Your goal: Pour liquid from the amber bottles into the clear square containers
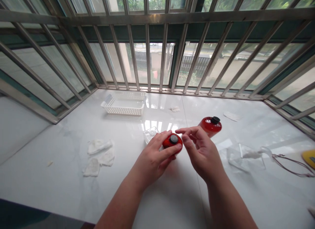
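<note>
From the head view, we see the left hand (154,160) curled around a red bottle (171,145), thumb and fingers gripping it below its black cap (173,139), toward the front of the tabletop (61,189). The right hand (203,155) is open just beside it, fingers loosely spread, with a second red bottle (211,126) behind. These glossy bottles look light, stiff and slightly slippery, so we would hold them firmly around the body.

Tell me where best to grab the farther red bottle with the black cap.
Wrap the right hand around the wide red body from the near side: that rounded body fills the palm, while the small black cap offers little to hold.
</note>
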Demonstrator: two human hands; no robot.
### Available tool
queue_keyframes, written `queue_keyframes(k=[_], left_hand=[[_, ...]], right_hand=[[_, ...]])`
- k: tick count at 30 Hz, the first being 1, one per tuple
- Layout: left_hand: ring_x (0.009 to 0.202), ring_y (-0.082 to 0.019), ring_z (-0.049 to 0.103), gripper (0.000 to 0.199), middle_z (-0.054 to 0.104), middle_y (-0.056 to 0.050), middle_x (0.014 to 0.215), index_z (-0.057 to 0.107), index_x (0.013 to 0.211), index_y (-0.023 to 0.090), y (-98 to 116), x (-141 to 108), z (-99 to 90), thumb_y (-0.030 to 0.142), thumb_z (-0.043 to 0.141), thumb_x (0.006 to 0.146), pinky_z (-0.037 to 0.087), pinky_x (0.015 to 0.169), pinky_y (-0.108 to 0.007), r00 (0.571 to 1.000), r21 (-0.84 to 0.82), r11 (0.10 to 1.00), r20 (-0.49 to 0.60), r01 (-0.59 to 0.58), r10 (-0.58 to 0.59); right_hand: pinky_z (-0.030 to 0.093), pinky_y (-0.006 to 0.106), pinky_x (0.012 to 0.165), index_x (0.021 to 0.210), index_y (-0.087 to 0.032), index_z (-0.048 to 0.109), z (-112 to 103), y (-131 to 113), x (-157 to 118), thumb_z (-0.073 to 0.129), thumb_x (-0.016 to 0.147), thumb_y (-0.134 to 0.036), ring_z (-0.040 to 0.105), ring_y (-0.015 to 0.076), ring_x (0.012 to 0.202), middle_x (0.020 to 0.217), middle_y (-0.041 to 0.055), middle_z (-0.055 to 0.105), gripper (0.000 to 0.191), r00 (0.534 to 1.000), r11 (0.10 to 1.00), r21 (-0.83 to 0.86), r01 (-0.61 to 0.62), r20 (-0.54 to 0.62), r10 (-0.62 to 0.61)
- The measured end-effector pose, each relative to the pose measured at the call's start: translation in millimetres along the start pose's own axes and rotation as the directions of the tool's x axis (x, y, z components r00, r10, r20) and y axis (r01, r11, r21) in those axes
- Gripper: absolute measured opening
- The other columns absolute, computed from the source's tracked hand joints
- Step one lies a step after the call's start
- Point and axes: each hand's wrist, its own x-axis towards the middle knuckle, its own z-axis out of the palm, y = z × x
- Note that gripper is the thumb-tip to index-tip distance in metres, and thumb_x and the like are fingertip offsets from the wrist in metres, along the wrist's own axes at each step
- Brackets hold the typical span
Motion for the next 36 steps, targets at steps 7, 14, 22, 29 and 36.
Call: queue_keyframes(k=[7,14,22,29,36], left_hand=[[0.157,-0.037,0.053,0.040,0.051,-0.017,0.171,0.072,0.141,0.029,0,-3,0.8,0.013,0.072,0.105,0.049,0.130,-0.064,0.999,0.049,0.999,0.035,0.016,-0.018],[0.158,-0.035,0.052,0.041,0.052,-0.017,0.170,0.072,0.142,0.028,1,-2,-0.2,0.011,0.071,0.104,0.049,0.130,-0.061,0.999,0.038,0.999,0.034,0.011,-0.013],[0.159,-0.037,0.053,0.039,0.046,-0.018,0.177,0.077,0.135,0.026,3,-4,-5.7,0.008,0.072,0.101,0.052,0.128,-0.060,0.999,-0.065,0.997,0.039,0.031,-0.029],[0.158,-0.036,0.054,0.038,0.048,-0.016,0.176,0.080,0.131,0.027,4,-5,-6.9,0.006,0.069,0.102,0.054,0.126,-0.058,0.997,-0.190,0.978,0.013,0.082,-0.082],[0.121,-0.031,0.078,0.011,0.084,-0.011,0.125,0.081,0.111,0.025,-7,-5,-61.7,0.025,0.072,0.103,0.063,0.108,-0.049,0.963,0.073,0.962,-0.081,0.264,-0.258]], right_hand=[[0.063,0.046,0.102,0.109,-0.029,0.070,3,8,0,0.086,0.095,-0.043,0.076,0.0273,0.112,0.113,0.0040,0.078,0.025,0.998,0.998,-0.059,-0.015,0.058,0.019],[0.064,0.042,0.093,0.099,-0.027,0.067,4,2,1,0.089,0.093,-0.043,0.075,0.0245,0.099,0.100,0.0025,0.075,0.027,1.000,0.999,-0.042,-0.023,-0.008,0.022],[0.065,0.045,0.100,0.107,-0.029,0.078,3,-1,1,0.090,0.092,-0.041,0.079,0.0266,0.106,0.110,0.0037,0.081,0.023,0.997,0.999,0.006,-0.040,0.068,0.040],[0.062,0.048,0.096,0.111,-0.031,0.081,2,-5,2,0.082,0.098,-0.040,0.078,0.0287,0.105,0.111,0.0042,0.083,0.015,0.994,0.980,-0.182,0.076,0.087,-0.061],[0.061,0.050,0.100,0.117,-0.031,0.077,0,-2,3,0.081,0.099,-0.037,0.076,0.0293,0.111,0.119,0.0042,0.081,0.019,0.990,0.971,-0.220,0.095,0.127,-0.069]])
